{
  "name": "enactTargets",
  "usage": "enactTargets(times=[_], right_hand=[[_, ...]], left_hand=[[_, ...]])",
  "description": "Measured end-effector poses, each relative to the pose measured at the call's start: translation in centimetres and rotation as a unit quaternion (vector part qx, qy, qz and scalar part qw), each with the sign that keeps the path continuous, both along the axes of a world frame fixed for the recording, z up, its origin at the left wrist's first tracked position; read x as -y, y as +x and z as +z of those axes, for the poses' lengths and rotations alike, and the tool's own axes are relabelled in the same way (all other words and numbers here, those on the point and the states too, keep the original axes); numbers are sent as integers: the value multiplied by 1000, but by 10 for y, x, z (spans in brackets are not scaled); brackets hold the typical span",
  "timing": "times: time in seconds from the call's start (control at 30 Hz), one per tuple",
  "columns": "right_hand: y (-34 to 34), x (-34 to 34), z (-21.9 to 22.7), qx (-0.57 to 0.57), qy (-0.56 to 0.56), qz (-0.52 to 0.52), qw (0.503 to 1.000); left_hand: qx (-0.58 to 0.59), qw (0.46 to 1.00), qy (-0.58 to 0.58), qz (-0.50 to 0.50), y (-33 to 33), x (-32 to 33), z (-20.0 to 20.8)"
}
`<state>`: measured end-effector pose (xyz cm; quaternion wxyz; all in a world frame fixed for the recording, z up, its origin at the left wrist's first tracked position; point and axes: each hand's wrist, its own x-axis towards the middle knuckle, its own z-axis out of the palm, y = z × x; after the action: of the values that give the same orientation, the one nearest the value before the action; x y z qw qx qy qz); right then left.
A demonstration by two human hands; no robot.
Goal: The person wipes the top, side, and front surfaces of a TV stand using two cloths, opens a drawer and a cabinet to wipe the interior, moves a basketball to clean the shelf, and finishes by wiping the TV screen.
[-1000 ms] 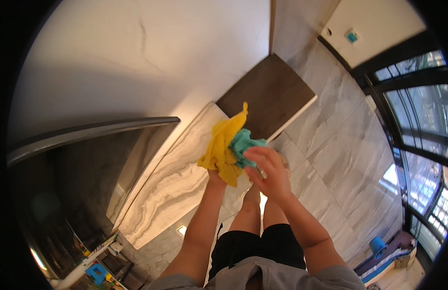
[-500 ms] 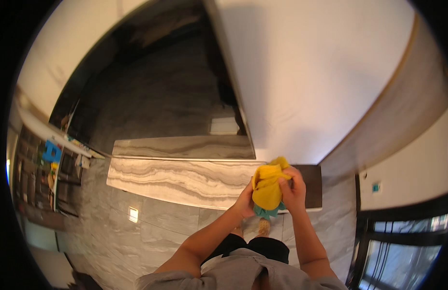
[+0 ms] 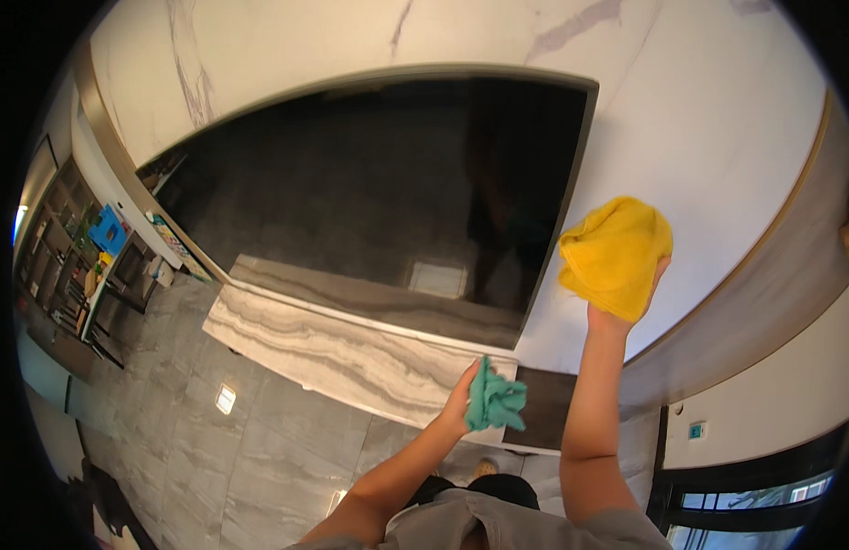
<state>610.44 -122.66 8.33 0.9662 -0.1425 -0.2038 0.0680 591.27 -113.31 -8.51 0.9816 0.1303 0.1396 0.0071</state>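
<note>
My right hand [image 3: 617, 318] is raised beside the right edge of a large black television [image 3: 369, 192]. It holds a yellow cloth [image 3: 618, 255] that hides most of its fingers. The cloth is spread in front of the white wall panel [image 3: 708, 137]; whether it touches the panel or the screen's edge I cannot tell. Lower down, my left hand [image 3: 459, 401] is closed around a bunched green cloth [image 3: 496, 401], over the right part of a marble-patterned ledge [image 3: 342, 348] below the television.
A dark section [image 3: 536, 403] continues the ledge on the right. Grey floor tiles [image 3: 287, 449] lie in front. At the far left stand a table with a blue object [image 3: 107, 229] and shelves. A black-framed glass door [image 3: 754, 500] is at the lower right.
The two hands have parted. My right hand has carried the yellow cloth up and to the right, while my left keeps the green cloth low. The view has shifted, showing more of the television.
</note>
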Motion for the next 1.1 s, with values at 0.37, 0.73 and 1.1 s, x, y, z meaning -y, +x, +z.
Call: enactTargets(times=[0.37,0.73,1.1], right_hand=[[-13,-76,145,306,-301,-512,744],[-53,-149,125,476,-401,-726,291],[-3,-57,122,641,-406,-635,146]], left_hand=[[-51,989,-7,136,-129,-65,-55],[-107,951,27,288,-179,-92,-81],[-99,953,23,285,-170,-79,-72]])
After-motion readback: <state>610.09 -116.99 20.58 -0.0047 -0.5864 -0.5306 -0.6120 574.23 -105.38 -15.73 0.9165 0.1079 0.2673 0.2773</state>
